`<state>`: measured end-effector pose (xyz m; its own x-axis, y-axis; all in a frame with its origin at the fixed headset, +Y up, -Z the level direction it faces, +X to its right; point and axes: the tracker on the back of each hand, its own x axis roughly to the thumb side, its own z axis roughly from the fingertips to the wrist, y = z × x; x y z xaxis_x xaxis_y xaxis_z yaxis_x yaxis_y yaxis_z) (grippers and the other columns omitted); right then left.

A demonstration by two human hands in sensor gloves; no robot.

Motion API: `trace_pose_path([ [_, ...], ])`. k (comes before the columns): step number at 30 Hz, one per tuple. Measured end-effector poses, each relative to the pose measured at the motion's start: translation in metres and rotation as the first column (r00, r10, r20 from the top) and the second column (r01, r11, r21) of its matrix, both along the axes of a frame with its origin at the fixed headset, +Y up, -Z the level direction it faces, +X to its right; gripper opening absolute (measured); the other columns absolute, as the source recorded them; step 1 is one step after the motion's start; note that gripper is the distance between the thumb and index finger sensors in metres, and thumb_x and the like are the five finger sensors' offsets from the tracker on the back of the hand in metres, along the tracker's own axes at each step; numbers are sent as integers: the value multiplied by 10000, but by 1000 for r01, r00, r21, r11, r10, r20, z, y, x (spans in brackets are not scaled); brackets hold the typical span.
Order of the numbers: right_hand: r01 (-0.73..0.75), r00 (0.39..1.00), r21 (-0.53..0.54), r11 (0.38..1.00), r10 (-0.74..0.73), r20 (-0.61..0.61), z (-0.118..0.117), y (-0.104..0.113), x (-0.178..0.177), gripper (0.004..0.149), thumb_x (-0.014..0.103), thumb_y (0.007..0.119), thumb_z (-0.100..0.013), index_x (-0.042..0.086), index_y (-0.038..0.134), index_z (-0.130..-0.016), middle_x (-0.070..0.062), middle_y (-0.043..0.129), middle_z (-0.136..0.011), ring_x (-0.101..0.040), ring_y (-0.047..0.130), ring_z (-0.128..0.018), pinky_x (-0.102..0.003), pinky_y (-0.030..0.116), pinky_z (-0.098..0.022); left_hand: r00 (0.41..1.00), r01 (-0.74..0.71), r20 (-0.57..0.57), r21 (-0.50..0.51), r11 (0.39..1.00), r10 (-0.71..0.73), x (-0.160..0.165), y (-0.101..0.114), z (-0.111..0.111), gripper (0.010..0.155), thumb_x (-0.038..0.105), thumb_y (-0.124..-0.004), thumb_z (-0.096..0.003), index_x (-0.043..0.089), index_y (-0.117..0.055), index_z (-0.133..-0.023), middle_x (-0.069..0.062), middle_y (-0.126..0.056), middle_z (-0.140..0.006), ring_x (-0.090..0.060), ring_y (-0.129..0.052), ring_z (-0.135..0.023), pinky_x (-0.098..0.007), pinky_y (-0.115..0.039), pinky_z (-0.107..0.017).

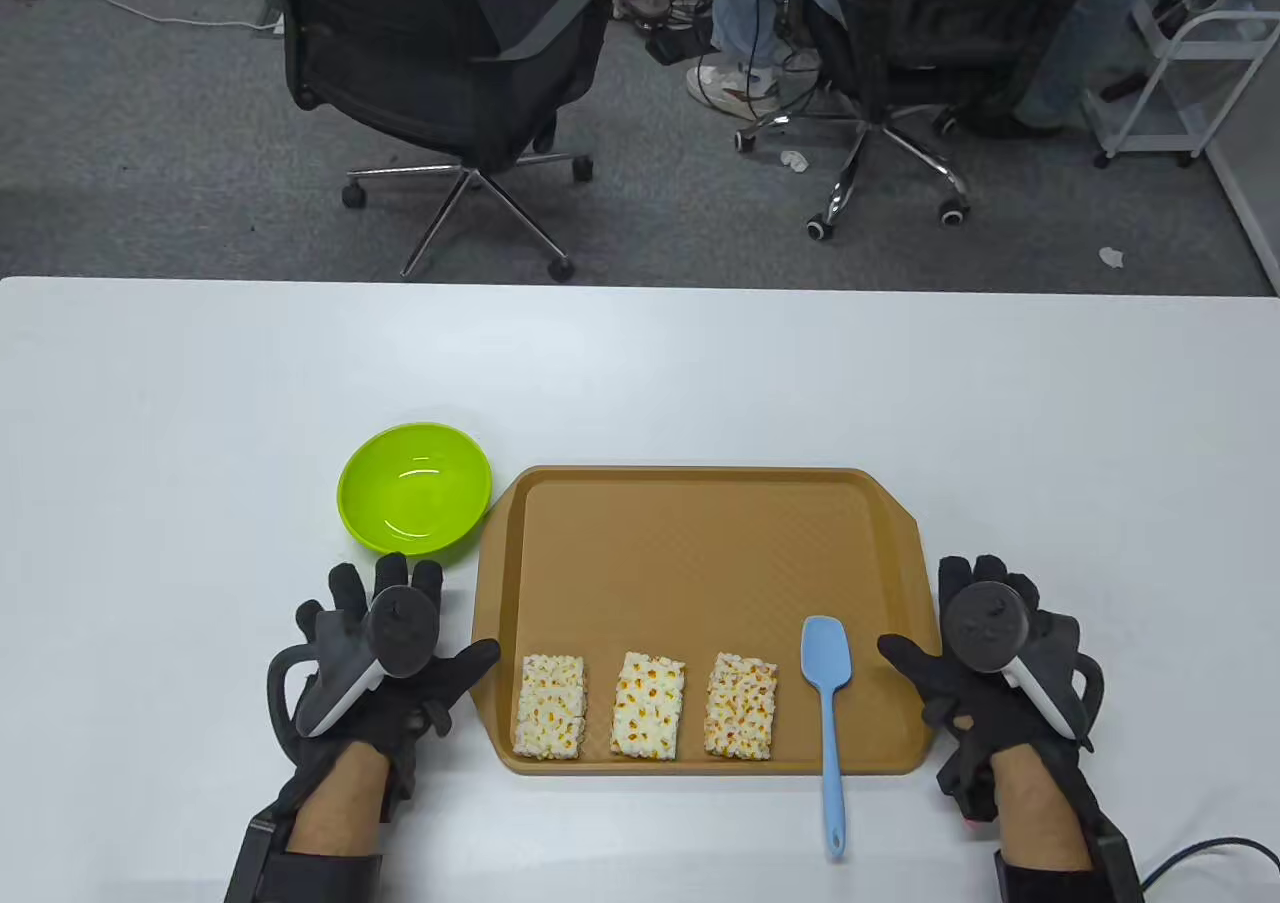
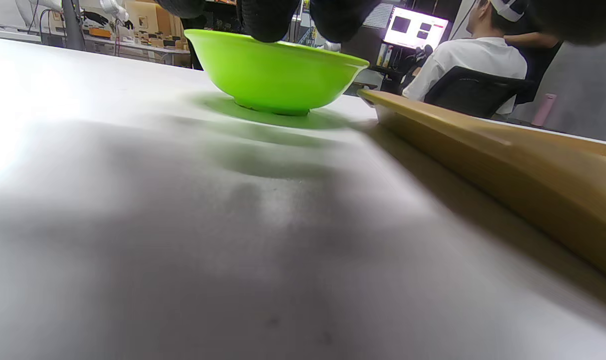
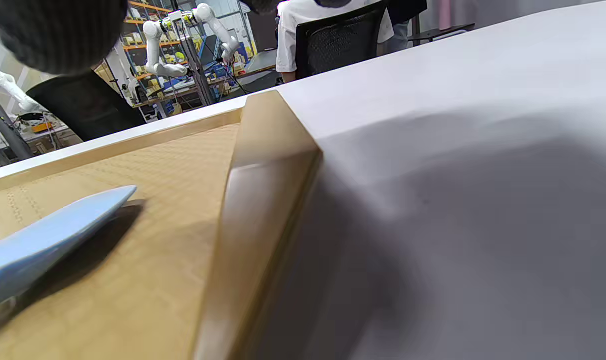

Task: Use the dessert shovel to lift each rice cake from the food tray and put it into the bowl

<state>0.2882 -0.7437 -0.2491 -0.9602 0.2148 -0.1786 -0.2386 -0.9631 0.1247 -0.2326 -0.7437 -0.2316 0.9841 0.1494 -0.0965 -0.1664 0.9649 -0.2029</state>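
Observation:
Three white-and-orange rice cakes lie in a row along the near edge of the brown food tray (image 1: 700, 543): left (image 1: 549, 706), middle (image 1: 649, 705), right (image 1: 740, 705). A light blue dessert shovel (image 1: 828, 703) lies right of them, blade on the tray, handle over the near rim. The empty green bowl (image 1: 415, 488) stands off the tray's far left corner, also in the left wrist view (image 2: 278, 75). My left hand (image 1: 385, 658) rests flat on the table left of the tray, holding nothing. My right hand (image 1: 985, 658) rests flat at the tray's right edge, also holding nothing. The shovel blade (image 3: 48, 240) shows in the right wrist view.
The white table (image 1: 200, 423) extends far and wide around the tray. Beyond its far edge stand two black office chairs (image 1: 450, 73) and a seated person's legs (image 1: 745, 33). The tray rim (image 2: 507, 165) rises just right of my left hand.

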Motion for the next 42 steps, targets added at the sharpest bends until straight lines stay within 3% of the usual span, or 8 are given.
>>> trace_pose_path([
  [10, 15, 1000, -6, 1000, -15, 4, 0, 0, 1, 971, 689, 631, -302, 218, 239, -1056, -154, 169, -1123, -504, 177, -1021, -687, 260, -685, 1000, 9, 1, -11, 1000, -9, 0, -1, -1, 970, 825, -671, -338, 299, -383, -1101, -92, -314, -1243, -532, -241, -1086, -765, -238, -695],
  [16, 21, 1000, -6, 1000, -21, 0, 0, 0, 1, 971, 689, 630, -303, 218, 238, -1056, -156, 170, -1123, -503, 178, -1022, -686, 261, -686, 998, 14, -57, 76, 997, -9, 1, -2, -5, 973, 802, -660, -355, 294, -293, -1099, -116, -221, -1233, -572, -166, -1057, -741, -172, -694],
  [21, 24, 1000, -8, 1000, -24, -8, 0, 0, 0, 968, 687, 630, -305, 217, 240, -1056, -158, 179, -1124, -505, 190, -1022, -685, 267, -688, 973, -110, -193, 98, 989, 127, -10, -2, -19, 993, 793, -621, -375, 244, -189, -1081, -173, -149, -1197, -602, -300, -1047, -728, -340, -724],
  [25, 32, 999, -9, 999, -32, -12, 1, 0, 0, 968, 687, 629, -304, 216, 242, -1056, -157, 184, -1124, -505, 199, -1023, -684, 272, -689, 918, -238, -297, 116, 964, 263, -24, 2, -33, 986, 780, -598, -387, 204, -173, -1065, -194, -294, -1191, -478, -808, -910, -621, -708, -622],
  [28, 34, 999, -21, 999, -34, -21, 1, -1, -2, 964, 684, 629, -308, 214, 244, -1056, -161, 193, -1124, -506, 213, -1023, -686, 276, -688, 890, -250, -358, 134, 959, 282, -34, 1, -44, 993, 772, -583, -395, 144, -171, -1044, -224, -389, -1160, -426, -967, -736, -519, -848, -469],
  [33, 32, 999, -30, 999, -33, -33, 1, -1, -5, 961, 683, 627, -310, 213, 246, -1056, -160, 201, -1126, -507, 225, -1024, -686, 278, -688, 724, -437, -493, 212, 874, 482, -49, -10, -56, 972, 692, -653, -436, 82, -161, -1012, -273, -446, -1114, -392, -1046, -599, -467, -903, -381],
  [38, 29, 999, -35, 999, -31, -42, 1, -1, -8, 959, 681, 627, -311, 210, 249, -1056, -163, 214, -1126, -509, 241, -1023, -688, 286, -687, 672, -464, -538, 229, 856, 508, -58, -21, -61, 914, 596, -695, -478, 75, -159, -1005, -256, -463, -1107, -325, -1083, -508, -390, -935, -339],
  [42, 21, 998, -36, 999, -23, -53, 1, 0, -12, 957, 679, 627, -312, 209, 252, -1056, -165, 220, -1126, -510, 248, -1023, -688, 289, -687, 522, -612, -525, 318, 724, 672, -59, -37, -61, 859, 488, -730, -498, 114, -149, -1010, -223, -420, -1124, -330, -1071, -522, -396, -924, -363],
])
